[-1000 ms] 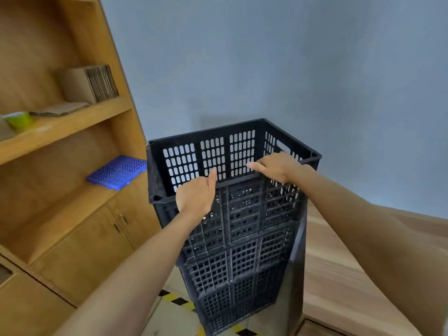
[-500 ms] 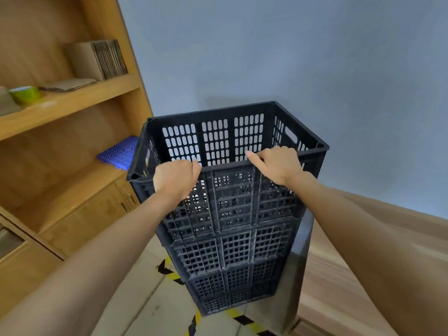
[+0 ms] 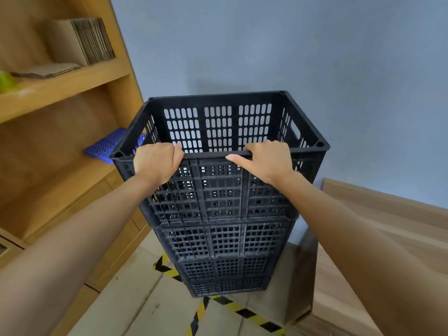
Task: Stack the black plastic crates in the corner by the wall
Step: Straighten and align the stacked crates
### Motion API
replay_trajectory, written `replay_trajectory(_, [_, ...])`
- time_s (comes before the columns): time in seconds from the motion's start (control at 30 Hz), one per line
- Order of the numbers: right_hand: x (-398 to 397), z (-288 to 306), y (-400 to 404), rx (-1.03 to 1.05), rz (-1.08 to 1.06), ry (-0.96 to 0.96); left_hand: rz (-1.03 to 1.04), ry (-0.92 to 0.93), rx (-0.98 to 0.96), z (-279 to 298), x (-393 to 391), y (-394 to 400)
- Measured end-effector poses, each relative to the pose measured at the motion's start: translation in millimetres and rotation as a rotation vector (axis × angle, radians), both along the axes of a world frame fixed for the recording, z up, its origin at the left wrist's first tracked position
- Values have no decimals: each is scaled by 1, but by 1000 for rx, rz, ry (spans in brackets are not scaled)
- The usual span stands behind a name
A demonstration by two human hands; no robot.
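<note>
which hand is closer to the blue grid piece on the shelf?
Left. The left hand grips the top crate rim just right of the blue grid piece; the right hand grips farther right.

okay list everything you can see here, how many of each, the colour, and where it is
crates: four or so, black, stacked on the floor by the wall; exact count hard to tell
wall: one, grey-blue, behind the stack
shelf unit: one, light wood, on the left
cardboard sheets: one bundle, brown, standing on the upper shelf
flat cardboard: one piece, brown, lying on the upper shelf
green thing: one, blurred, at the left edge of the upper shelf
grid panel: one, blue, on the lower shelf
floor tape: yellow and black stripes, under the stack
wooden surface: one, light brown, on the right
left hand: gripping the top crate's near rim
right hand: on the same rim
</note>
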State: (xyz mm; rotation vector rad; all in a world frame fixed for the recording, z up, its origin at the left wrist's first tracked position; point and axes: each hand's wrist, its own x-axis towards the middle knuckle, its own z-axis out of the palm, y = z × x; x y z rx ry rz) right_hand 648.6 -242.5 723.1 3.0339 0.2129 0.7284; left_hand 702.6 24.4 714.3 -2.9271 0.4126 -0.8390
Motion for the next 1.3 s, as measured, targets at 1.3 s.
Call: replay_trajectory(1.3, [93, -6, 83, -79, -155, -166, -292, -58, -116, 4, 150, 63])
